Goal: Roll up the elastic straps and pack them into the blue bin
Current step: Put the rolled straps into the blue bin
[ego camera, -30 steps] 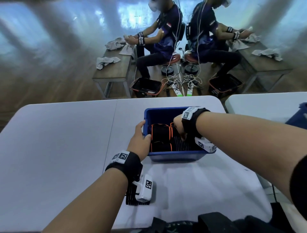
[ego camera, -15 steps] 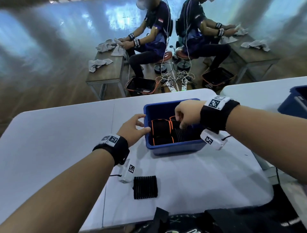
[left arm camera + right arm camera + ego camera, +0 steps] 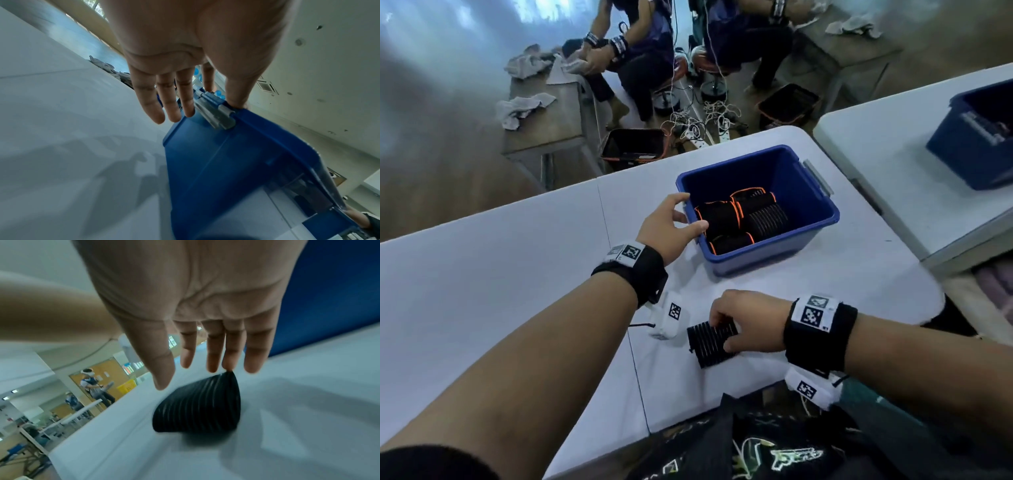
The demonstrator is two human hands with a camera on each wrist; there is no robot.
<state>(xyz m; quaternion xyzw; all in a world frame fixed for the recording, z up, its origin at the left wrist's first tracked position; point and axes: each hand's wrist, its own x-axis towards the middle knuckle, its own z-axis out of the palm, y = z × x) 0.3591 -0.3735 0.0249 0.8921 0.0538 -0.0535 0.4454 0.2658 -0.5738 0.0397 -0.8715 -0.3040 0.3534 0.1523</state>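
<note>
Head cam gives the whole layout: blue bin (image 3: 822,219) sits on the white table (image 3: 482,291) toward the far edge, with a few rolled straps (image 3: 722,217) already packed inside, black with orange trim, bunched toward the left and near walls. You can't see any of those from the wrist cams. The left wrist view only gets the bin's outer wall (image 3: 226,170) and a grey latch (image 3: 213,113) on the rim, stuff the head view mostly hides behind the left hand (image 3: 667,226). That hand is spread and relaxed, thumb tip on the rim next to the latch, the other fingers (image 3: 168,104) straight down the outside wall, not curled around anything. The right hand (image 3: 750,322) is down near the table's front edge on the loose ribbed strap (image 3: 709,342), which lies on the table well apart from the bin. From the head view it looks like the fingers are closing over it, but the right wrist view shows them pretty much straight and spread, fingertips (image 3: 228,363) just touching the strap's (image 3: 201,404) far edge, thumb off to the side and not on it; it's blurry though. Lots of bare tabletop on the left, and a strip between the strap and the bin. A second blue bin (image 3: 976,137) sits on the neighbouring table to the right.
</note>
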